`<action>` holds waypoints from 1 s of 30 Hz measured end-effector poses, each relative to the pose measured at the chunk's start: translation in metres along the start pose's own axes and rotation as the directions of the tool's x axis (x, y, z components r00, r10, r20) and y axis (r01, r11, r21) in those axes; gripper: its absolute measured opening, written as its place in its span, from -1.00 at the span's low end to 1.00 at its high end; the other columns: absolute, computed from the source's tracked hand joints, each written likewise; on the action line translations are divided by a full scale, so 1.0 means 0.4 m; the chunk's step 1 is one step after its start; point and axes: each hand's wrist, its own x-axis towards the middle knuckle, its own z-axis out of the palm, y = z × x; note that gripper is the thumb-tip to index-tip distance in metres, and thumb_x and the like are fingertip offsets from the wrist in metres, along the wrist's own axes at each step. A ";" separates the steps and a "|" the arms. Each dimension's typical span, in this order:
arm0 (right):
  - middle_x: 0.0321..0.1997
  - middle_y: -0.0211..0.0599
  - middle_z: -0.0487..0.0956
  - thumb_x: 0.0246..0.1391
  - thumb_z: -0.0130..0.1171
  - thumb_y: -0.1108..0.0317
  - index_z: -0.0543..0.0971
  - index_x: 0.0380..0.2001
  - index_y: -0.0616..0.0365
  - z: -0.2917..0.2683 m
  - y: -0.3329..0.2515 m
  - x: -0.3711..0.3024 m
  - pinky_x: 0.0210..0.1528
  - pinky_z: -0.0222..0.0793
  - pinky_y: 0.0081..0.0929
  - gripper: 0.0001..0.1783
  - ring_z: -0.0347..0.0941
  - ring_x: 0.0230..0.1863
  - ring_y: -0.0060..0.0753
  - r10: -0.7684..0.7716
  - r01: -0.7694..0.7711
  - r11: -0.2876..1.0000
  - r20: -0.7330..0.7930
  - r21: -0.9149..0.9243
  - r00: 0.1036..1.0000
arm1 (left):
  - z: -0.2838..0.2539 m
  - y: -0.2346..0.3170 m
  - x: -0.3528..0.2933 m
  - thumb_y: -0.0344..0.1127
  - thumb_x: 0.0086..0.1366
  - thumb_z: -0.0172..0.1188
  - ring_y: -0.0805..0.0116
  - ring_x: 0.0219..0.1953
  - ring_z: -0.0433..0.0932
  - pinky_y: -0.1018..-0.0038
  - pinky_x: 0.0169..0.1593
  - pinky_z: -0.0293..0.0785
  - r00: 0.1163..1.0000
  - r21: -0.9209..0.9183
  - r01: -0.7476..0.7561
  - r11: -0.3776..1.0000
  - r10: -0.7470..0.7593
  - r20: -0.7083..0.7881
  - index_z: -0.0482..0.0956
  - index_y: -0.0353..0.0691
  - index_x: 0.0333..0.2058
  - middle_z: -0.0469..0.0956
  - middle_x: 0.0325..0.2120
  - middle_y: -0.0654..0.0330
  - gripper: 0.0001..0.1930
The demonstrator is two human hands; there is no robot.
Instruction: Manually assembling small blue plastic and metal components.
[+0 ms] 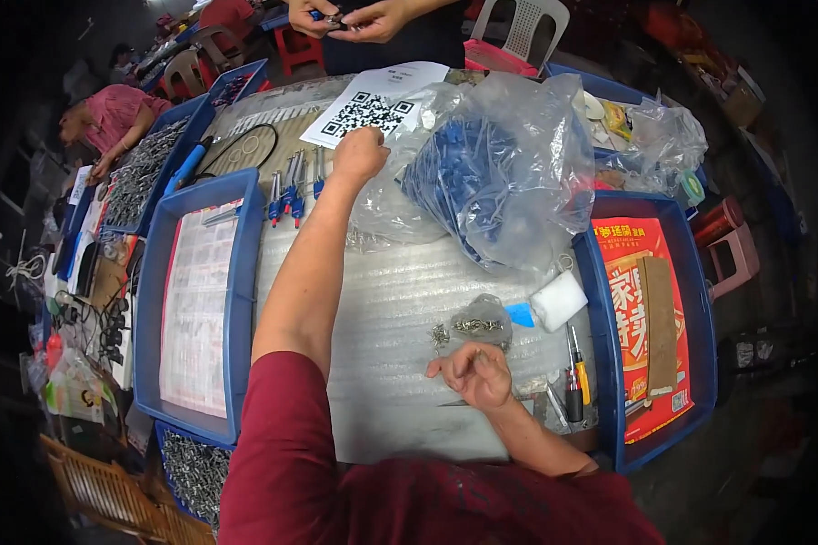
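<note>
My left hand (361, 154) is stretched out over the near edge of a white sheet with a square black code (370, 113), beside a large clear plastic bag (545, 136) full of blue pieces (473, 173). Its fingers are curled under, and whatever they hold is hidden. Close to my body, my right hand (480, 374) hovers with half-curled fingers and the thumb apart, with nothing plainly held. Just beyond it lie a small clear bag of metal parts (478, 325) and a little loose heap of them (440, 338). Several slim metal tools with blue and red ends (291, 189) lie left of my left forearm.
Blue trays flank the mat: one with a pale printed sheet (200, 309), another with a red printed sheet (632, 345) and cardboard strip (663, 327). A white block (559, 300) and screwdrivers (576, 372) lie right. Another person's hands (359, 20) hold something small across the table.
</note>
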 end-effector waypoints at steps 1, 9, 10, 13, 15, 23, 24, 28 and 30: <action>-0.78 -0.34 0.28 0.01 -0.02 -0.04 0.37 -0.62 0.19 0.001 0.002 0.004 -0.17 0.26 -0.19 -0.53 0.17 -0.70 -0.52 0.012 -0.012 1.000 0.006 0.003 1.000 | 0.002 -0.004 0.000 -0.29 -0.05 0.11 0.04 -0.28 0.51 0.24 -0.20 0.41 0.999 0.027 0.030 0.999 -0.030 0.033 0.57 -0.19 -0.45 0.54 -0.42 -0.01 -0.82; -0.72 -0.34 0.30 0.04 -0.04 0.04 0.37 -0.59 0.24 -0.008 0.002 -0.005 -0.19 0.27 -0.13 -0.57 0.19 -0.68 -0.51 -0.070 0.070 0.997 -0.008 0.027 0.997 | 0.053 0.019 -0.013 -0.44 -0.09 0.02 0.04 -0.35 0.54 0.24 -0.28 0.46 0.999 0.099 0.010 0.995 -0.013 0.032 0.58 -0.27 -0.51 0.54 -0.47 -0.06 -0.83; -0.72 -0.34 0.30 0.04 -0.04 0.04 0.37 -0.59 0.24 -0.005 0.005 -0.004 -0.19 0.27 -0.13 -0.57 0.19 -0.68 -0.51 -0.046 0.045 0.998 0.019 0.038 0.999 | 0.047 0.016 -0.028 -0.44 -0.08 0.02 0.05 -0.35 0.54 0.24 -0.27 0.46 1.000 0.098 -0.001 0.995 0.000 0.006 0.58 -0.27 -0.51 0.54 -0.47 -0.05 -0.84; -0.72 -0.33 0.30 0.05 -0.07 0.02 0.36 -0.59 0.21 -0.004 0.005 -0.004 -0.21 0.26 -0.14 -0.57 0.19 -0.68 -0.49 -0.062 0.061 0.998 -0.004 -0.009 0.998 | 0.041 0.021 -0.046 -0.44 -0.06 0.03 0.08 -0.32 0.54 0.26 -0.26 0.46 1.000 0.075 0.017 0.997 -0.017 0.004 0.58 -0.24 -0.49 0.54 -0.45 -0.04 -0.84; -0.73 -0.33 0.30 0.05 -0.08 0.02 0.36 -0.60 0.21 0.002 0.002 -0.001 -0.22 0.26 -0.15 -0.56 0.19 -0.69 -0.49 -0.058 0.058 0.998 0.000 -0.024 0.998 | 0.042 0.017 -0.050 -0.43 -0.05 0.03 0.09 -0.31 0.54 0.27 -0.25 0.46 0.999 0.069 0.037 0.997 -0.039 0.021 0.59 -0.24 -0.48 0.55 -0.43 -0.03 -0.83; -0.81 -0.35 0.23 0.09 -0.20 -0.05 0.29 -0.63 0.10 0.000 0.000 -0.005 -0.28 0.21 -0.23 -0.54 0.12 -0.72 -0.47 -0.074 0.075 0.984 0.012 -0.160 0.997 | 0.031 0.028 -0.076 -0.41 -0.03 0.03 0.13 -0.24 0.53 0.33 -0.20 0.45 0.992 0.028 0.051 0.998 -0.054 0.116 0.58 -0.25 -0.40 0.54 -0.35 -0.02 -0.80; -0.81 -0.35 0.23 0.09 -0.20 -0.05 0.29 -0.63 0.10 0.000 0.000 -0.004 -0.28 0.21 -0.23 -0.54 0.12 -0.72 -0.47 -0.074 0.076 0.983 0.016 -0.165 0.997 | 0.029 0.030 -0.077 -0.41 -0.03 0.03 0.13 -0.24 0.53 0.33 -0.20 0.45 0.992 0.025 0.052 0.998 -0.055 0.111 0.58 -0.25 -0.40 0.54 -0.35 -0.02 -0.80; -0.81 -0.35 0.23 0.10 -0.22 -0.06 0.29 -0.62 0.10 -0.003 -0.002 -0.001 -0.29 0.21 -0.23 -0.54 0.12 -0.72 -0.47 -0.083 0.085 0.982 0.022 -0.170 0.996 | 0.020 0.041 -0.082 -0.39 -0.07 0.06 0.10 -0.23 0.52 0.31 -0.19 0.44 0.987 -0.100 0.143 0.985 -0.135 0.088 0.56 -0.27 -0.39 0.53 -0.35 -0.04 -0.77; -0.81 -0.35 0.23 0.10 -0.22 -0.06 0.29 -0.62 0.10 -0.008 -0.001 -0.002 -0.29 0.21 -0.22 -0.54 0.12 -0.72 -0.47 -0.088 0.090 0.981 0.021 -0.174 0.996 | 0.017 0.042 -0.082 -0.39 -0.08 0.06 0.08 -0.24 0.52 0.30 -0.18 0.44 0.982 -0.156 0.183 0.971 -0.172 0.082 0.56 -0.29 -0.39 0.53 -0.34 -0.06 -0.77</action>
